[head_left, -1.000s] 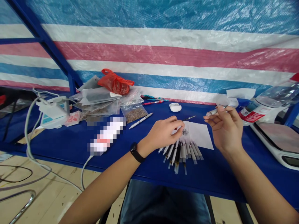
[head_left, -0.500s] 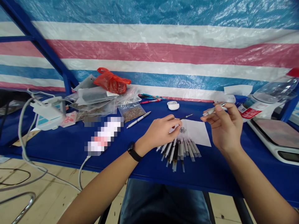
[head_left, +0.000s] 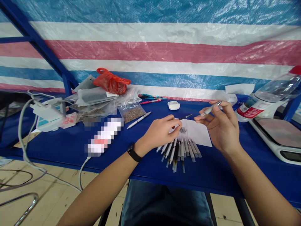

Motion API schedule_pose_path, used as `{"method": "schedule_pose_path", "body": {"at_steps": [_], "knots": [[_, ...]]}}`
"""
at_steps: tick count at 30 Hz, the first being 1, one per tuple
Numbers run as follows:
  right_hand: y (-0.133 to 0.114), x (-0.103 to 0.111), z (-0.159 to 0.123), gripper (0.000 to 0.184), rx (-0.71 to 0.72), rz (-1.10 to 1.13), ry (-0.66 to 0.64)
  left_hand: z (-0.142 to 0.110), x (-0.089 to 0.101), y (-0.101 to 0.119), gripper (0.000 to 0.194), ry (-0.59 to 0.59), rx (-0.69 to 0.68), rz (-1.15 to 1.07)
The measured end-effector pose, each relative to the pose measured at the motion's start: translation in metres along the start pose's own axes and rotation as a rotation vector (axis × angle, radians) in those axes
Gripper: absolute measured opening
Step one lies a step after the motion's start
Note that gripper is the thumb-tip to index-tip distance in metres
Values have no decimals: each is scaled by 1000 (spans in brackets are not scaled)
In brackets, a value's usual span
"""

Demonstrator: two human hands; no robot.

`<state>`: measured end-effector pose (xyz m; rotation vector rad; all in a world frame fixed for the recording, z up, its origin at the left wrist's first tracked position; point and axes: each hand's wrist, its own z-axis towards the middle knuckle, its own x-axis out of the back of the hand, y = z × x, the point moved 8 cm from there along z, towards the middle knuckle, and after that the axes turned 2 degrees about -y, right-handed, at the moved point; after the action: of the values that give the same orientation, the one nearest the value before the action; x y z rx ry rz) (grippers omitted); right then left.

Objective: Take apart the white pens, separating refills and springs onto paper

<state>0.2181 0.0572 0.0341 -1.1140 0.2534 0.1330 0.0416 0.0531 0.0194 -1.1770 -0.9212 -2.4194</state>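
My left hand (head_left: 166, 130) pinches a thin pen refill (head_left: 185, 117), whose dark tube and pointed tip stick out to the right. Across from it, my right hand (head_left: 223, 125) is closed on a whitish pen barrel (head_left: 208, 110) with a metal tip at its upper right end. The barrel's lower left end faces the refill's tip, and a small gap separates them. Below both hands lies a fanned pile of pen parts (head_left: 180, 150), grey and white barrels with clear refills among them. A white paper sheet (head_left: 202, 135) with small dark bits on it is partly under my left hand.
A white pen (head_left: 138, 120) lies left of my hands, near a phone-like blurred object (head_left: 105, 136) on a cable. Bags of brown bits (head_left: 133, 114), a red plastic bag (head_left: 111, 82) and a white earbud case (head_left: 173, 105) sit behind. Rightward are a bottle (head_left: 265, 97) and scale (head_left: 279, 135).
My right hand has moved left and slightly up with the pen barrel, bringing it nearer the refill's tip. My left hand stays almost in place, still pinching the refill.
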Motion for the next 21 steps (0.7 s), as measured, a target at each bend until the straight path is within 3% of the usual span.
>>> {"method": "schedule_pose_path", "body": {"at_steps": [21], "knots": [[12, -3, -1, 42, -133, -21, -15, 0, 3, 1, 21, -20, 13, 22]]}}
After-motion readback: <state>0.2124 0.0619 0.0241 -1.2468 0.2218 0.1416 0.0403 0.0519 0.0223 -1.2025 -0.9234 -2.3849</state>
